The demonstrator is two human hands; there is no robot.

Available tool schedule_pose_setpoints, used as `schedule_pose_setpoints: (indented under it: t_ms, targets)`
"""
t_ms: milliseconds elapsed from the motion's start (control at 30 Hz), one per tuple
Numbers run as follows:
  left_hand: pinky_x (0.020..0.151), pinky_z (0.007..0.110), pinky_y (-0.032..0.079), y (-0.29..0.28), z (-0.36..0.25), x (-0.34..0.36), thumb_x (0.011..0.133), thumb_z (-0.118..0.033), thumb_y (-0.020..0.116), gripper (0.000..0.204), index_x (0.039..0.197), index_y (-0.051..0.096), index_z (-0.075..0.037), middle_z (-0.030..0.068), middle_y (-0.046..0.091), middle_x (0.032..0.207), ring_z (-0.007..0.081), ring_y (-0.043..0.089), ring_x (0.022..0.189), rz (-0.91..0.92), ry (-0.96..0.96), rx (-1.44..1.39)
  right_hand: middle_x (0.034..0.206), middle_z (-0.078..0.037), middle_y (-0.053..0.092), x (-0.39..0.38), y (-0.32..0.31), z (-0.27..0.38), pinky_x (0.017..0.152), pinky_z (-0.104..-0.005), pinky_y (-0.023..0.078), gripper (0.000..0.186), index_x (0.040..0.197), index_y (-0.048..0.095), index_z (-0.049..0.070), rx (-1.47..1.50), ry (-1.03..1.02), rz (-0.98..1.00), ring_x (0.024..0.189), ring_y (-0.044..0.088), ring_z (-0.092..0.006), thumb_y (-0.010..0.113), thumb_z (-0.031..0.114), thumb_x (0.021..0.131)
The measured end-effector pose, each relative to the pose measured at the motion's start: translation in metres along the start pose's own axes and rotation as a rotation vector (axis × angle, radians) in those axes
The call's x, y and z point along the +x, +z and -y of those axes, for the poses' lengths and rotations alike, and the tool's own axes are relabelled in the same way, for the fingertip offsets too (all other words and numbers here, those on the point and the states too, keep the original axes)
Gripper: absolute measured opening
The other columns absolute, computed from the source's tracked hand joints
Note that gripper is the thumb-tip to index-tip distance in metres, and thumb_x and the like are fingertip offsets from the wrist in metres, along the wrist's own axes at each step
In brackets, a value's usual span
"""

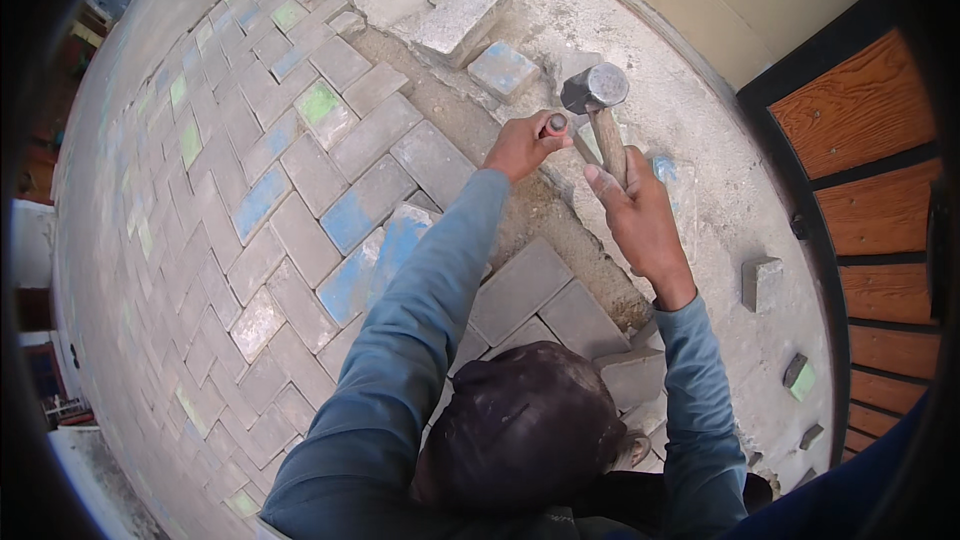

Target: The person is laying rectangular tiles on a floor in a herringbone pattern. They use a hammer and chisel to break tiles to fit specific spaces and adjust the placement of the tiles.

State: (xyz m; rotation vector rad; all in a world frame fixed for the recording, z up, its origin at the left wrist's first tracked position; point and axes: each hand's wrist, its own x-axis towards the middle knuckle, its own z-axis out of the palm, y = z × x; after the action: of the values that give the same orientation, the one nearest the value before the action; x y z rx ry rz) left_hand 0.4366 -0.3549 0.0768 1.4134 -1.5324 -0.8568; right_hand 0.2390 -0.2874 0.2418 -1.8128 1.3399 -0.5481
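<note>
My left hand (520, 147) is closed around a chisel (556, 124) with a reddish grip and a round metal top facing up. Its working end cannot be made out. Just to the right, my right hand (645, 225) grips the wooden handle of a club hammer (597, 88), the heavy steel head raised above and right of the chisel. A paver with pale green paint (588, 143) shows partly beneath the tools. Beyond my left hand lies a small block with blue paint (503, 70), and behind it a larger grey block (466, 20).
Interlocking grey pavers (300, 180), some painted blue or green, cover the left side. A sandy strip (540, 215) runs between them and the concrete edge (720, 180). Loose block pieces (762, 284) lie near a wooden gate (865, 190). A dark cap (530, 420) hides paving at lower middle.
</note>
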Motion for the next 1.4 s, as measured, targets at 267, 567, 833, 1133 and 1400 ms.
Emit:
schedule_pose_setpoints:
  t_ms: [267, 567, 833, 1133, 1400]
  targets:
    - [0.079, 0.039, 0.052, 0.004, -0.003, -0.006, 0.089, -0.035, 0.080, 0.042, 0.113, 0.067, -0.003, 0.0164, 0.073, 0.095, 0.0292, 0.069, 0.087, 0.015, -0.021, -0.059, 0.070, 0.001, 0.047, 0.016, -0.072, 0.105, 0.050, -0.0293, 0.040, 0.016, 0.094, 0.055, 0.009, 0.717, -1.014, -0.341, 0.054, 0.044, -0.0104, 0.063, 0.020, 0.100]
    - [0.078, 0.039, 0.051, 0.000, 0.013, -0.003, 0.090, -0.034, 0.078, 0.040, 0.105, 0.066, 0.001, 0.0174, 0.072, 0.090, 0.0296, 0.069, 0.082, -0.077, 0.036, -0.092, 0.074, -0.001, 0.055, 0.013, 0.033, -0.030, 0.052, -0.0285, 0.043, 0.039, 0.123, 0.054, 0.002, 0.133, 0.036, -0.028, 0.059, 0.050, -0.0096, 0.064, 0.033, 0.103]
    - [0.081, 0.033, 0.051, -0.004, 0.003, -0.004, 0.090, -0.034, 0.079, 0.043, 0.116, 0.066, -0.002, 0.0100, 0.071, 0.094, 0.0152, 0.064, 0.086, 0.016, 0.008, -0.042, 0.068, 0.003, 0.042, 0.007, -0.066, 0.124, 0.046, -0.0248, 0.036, 0.025, 0.090, 0.053, 0.010, 0.633, -0.967, -0.454, 0.052, 0.041, -0.0080, 0.058, 0.028, 0.106]
    - [0.083, 0.033, 0.051, -0.014, 0.021, -0.014, 0.089, -0.028, 0.079, 0.036, 0.114, 0.068, -0.004, 0.0083, 0.072, 0.093, 0.0143, 0.064, 0.086, -0.047, -0.078, -0.118, 0.081, -0.010, 0.060, 0.005, 0.042, -0.050, 0.065, -0.0345, 0.049, 0.027, 0.116, 0.055, 0.000, 0.031, 0.020, -0.086, 0.069, 0.057, -0.0186, 0.061, 0.023, 0.103]
    - [0.082, 0.033, 0.051, -0.005, 0.017, -0.018, 0.089, -0.030, 0.080, 0.037, 0.112, 0.067, -0.004, 0.0079, 0.071, 0.092, 0.0159, 0.063, 0.084, -0.020, -0.047, -0.074, 0.072, 0.002, 0.048, -0.001, -0.048, 0.102, 0.049, -0.0237, 0.036, 0.021, 0.096, 0.055, 0.005, 0.700, -0.818, -0.286, 0.057, 0.044, -0.0042, 0.058, 0.023, 0.107]
